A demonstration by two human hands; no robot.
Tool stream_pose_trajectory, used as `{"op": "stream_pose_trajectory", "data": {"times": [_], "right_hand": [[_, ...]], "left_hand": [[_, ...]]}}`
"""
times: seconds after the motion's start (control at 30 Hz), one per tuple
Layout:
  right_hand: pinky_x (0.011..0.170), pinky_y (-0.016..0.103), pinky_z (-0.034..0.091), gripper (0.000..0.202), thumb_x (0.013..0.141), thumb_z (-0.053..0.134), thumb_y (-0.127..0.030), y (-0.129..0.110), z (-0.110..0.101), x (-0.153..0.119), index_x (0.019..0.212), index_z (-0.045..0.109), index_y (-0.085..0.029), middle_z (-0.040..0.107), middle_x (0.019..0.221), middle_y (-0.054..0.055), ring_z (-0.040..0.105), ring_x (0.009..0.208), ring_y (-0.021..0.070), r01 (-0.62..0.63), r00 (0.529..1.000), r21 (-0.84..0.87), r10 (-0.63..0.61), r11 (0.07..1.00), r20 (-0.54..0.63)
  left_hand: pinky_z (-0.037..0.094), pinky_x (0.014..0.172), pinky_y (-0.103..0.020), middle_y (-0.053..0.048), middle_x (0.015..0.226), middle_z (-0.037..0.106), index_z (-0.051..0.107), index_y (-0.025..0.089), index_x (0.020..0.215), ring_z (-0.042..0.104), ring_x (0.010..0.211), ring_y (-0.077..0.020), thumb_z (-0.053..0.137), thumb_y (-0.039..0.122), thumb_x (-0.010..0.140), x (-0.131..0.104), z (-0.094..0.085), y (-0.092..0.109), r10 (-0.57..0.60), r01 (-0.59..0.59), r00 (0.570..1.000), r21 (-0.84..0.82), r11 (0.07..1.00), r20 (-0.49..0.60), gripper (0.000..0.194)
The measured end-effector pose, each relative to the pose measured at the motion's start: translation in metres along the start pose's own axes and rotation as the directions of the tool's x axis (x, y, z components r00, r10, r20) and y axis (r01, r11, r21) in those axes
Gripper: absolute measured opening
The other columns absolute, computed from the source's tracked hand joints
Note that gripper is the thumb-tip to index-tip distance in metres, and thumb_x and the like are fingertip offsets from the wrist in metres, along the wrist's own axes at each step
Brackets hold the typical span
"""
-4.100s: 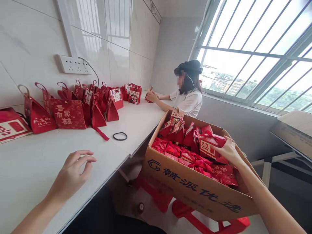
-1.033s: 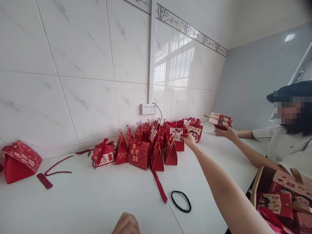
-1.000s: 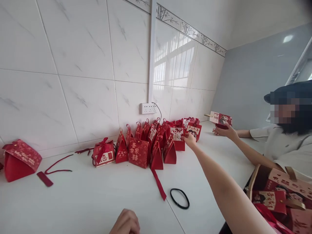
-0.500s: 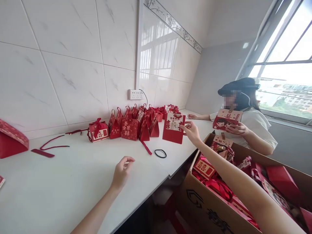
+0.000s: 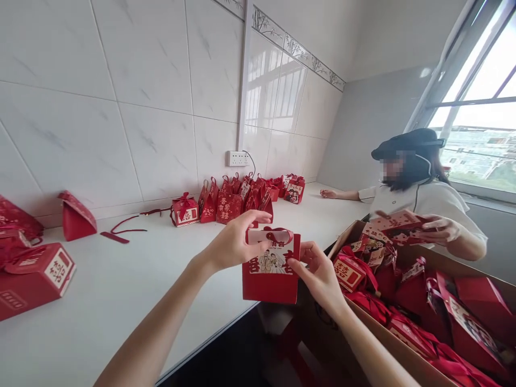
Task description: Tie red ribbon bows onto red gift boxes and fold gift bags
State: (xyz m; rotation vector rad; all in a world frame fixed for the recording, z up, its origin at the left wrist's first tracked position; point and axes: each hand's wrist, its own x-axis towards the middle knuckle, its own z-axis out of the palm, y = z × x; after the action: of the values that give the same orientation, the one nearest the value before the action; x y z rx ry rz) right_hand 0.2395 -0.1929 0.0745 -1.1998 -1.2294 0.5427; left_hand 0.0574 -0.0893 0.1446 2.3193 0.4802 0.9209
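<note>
A red gift box (image 5: 270, 288) with a cartoon couple in wedding clothes and a ribbon loop on top is held upright before me, over the table's front edge. My right hand (image 5: 324, 275) pinches its right side between thumb and fingers. At the top left corner, my left hand (image 5: 230, 243) closes on the box, its thumb by the ribbon loop and its fingers bent over the top. The back of the box and some fingertips are hidden.
Several red gift boxes (image 5: 229, 207) stand along the wall. More boxes (image 5: 38, 279) and a ribbon (image 5: 124, 231) are at the left. A cardboard carton (image 5: 336, 236) full of gift boxes stands at the right. Beyond it, a co-worker's hand (image 5: 439, 230) holds another box.
My right hand has brought the gift box nearer and lower, and my left hand has risen to grasp it. The view has turned left. The co-worker's box has gone down to the carton.
</note>
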Motion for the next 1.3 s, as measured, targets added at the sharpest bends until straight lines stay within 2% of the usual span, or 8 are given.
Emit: {"op": "stream_pose_trajectory", "data": {"times": [0.1,0.27,0.43,0.53,0.63,0.83,1.03,1.3], "right_hand": [[0.058,0.025,0.052,0.029,0.077,0.065,-0.046,-0.003,0.003,-0.017,0.084,0.052,-0.022,0.06,0.077,0.002,0.06,0.075,0.0167,-0.028,0.996,0.031,0.03,0.999,-0.083],[0.039,0.02,0.043,0.032,0.078,0.062,-0.048,-0.005,-0.006,-0.029,0.093,0.053,-0.021,0.055,0.074,0.0,0.054,0.055,0.0118,-0.093,0.996,-0.052,0.092,0.994,-0.023],[0.056,0.025,0.053,0.049,0.073,0.07,-0.04,-0.019,-0.016,-0.017,0.116,0.052,-0.025,0.06,0.099,0.006,0.059,0.084,0.0186,0.128,0.985,-0.288,-0.155,0.949,-0.075],[0.075,0.032,0.053,0.032,0.078,0.067,-0.036,-0.024,-0.013,-0.009,0.107,0.061,-0.026,0.066,0.093,0.004,0.06,0.084,0.0182,0.2,0.979,-0.332,-0.198,0.922,0.041],[0.07,0.03,0.051,0.014,0.082,0.062,-0.035,-0.022,-0.007,-0.006,0.089,0.066,-0.023,0.067,0.08,0.003,0.061,0.075,0.0169,0.17,0.984,-0.291,-0.178,0.941,-0.001],[0.057,0.025,0.047,0.022,0.083,0.059,-0.039,-0.017,-0.003,-0.007,0.073,0.065,-0.02,0.065,0.067,0.001,0.058,0.061,0.0142,0.019,0.992,-0.138,-0.037,0.99,-0.125],[0.062,0.025,0.048,0.022,0.083,0.059,-0.038,-0.022,-0.007,-0.005,0.074,0.065,-0.019,0.066,0.074,0.003,0.059,0.069,0.0151,0.068,0.987,-0.253,-0.102,0.965,-0.124],[0.034,0.018,0.029,0.032,0.082,0.056,-0.045,-0.031,0.003,-0.006,0.063,0.054,-0.019,0.054,0.048,-0.003,0.042,0.038,0.0075,-0.023,0.989,-0.199,-0.007,0.98,-0.148]], "left_hand": [[0.052,0.069,-0.026,-0.003,0.097,0.068,0.061,0.021,0.101,0.064,0.083,-0.0169,0.056,0.036,0.082,0.007,0.003,0.013,-0.06,0.066,0.995,-0.071,0.995,0.086,0.024],[0.051,0.061,-0.023,-0.001,0.086,0.07,0.066,0.02,0.095,0.065,0.074,-0.0151,0.058,0.036,0.082,0.005,0.01,0.008,-0.121,0.14,0.984,-0.146,0.979,0.129,0.023],[0.052,0.069,-0.027,-0.005,0.091,0.071,0.07,0.017,0.092,0.066,0.083,-0.0198,0.063,0.037,0.077,-0.002,0.009,0.003,-0.218,0.235,0.963,-0.102,0.967,0.156,0.026],[0.052,0.061,-0.024,-0.004,0.087,0.071,0.069,0.016,0.09,0.066,0.073,-0.0173,0.066,0.038,0.073,-0.005,0.01,0.003,-0.3,0.324,0.939,-0.139,0.936,0.169,0.028],[0.051,0.057,-0.022,-0.002,0.078,0.069,0.069,0.016,0.083,0.064,0.067,-0.0148,0.067,0.036,0.073,-0.005,0.012,0.005,-0.307,0.338,0.934,-0.17,0.926,0.185,0.023],[0.049,0.054,-0.021,0.0,0.073,0.067,0.067,0.017,0.08,0.063,0.064,-0.0141,0.066,0.034,0.073,-0.005,0.021,0.004,-0.305,0.367,0.914,-0.226,0.902,0.268,0.018],[0.045,0.051,-0.02,0.001,0.067,0.063,0.061,0.017,0.071,0.059,0.059,-0.0125,0.062,0.032,0.073,-0.008,0.027,0.004,-0.321,0.4,0.894,-0.234,0.886,0.313,0.015],[0.042,0.049,-0.019,0.006,0.06,0.053,0.05,0.018,0.07,0.053,0.055,-0.0094,0.057,0.019,0.068,-0.011,0.042,0.008,-0.326,0.472,0.859,-0.362,0.804,0.394,0.007]]}}
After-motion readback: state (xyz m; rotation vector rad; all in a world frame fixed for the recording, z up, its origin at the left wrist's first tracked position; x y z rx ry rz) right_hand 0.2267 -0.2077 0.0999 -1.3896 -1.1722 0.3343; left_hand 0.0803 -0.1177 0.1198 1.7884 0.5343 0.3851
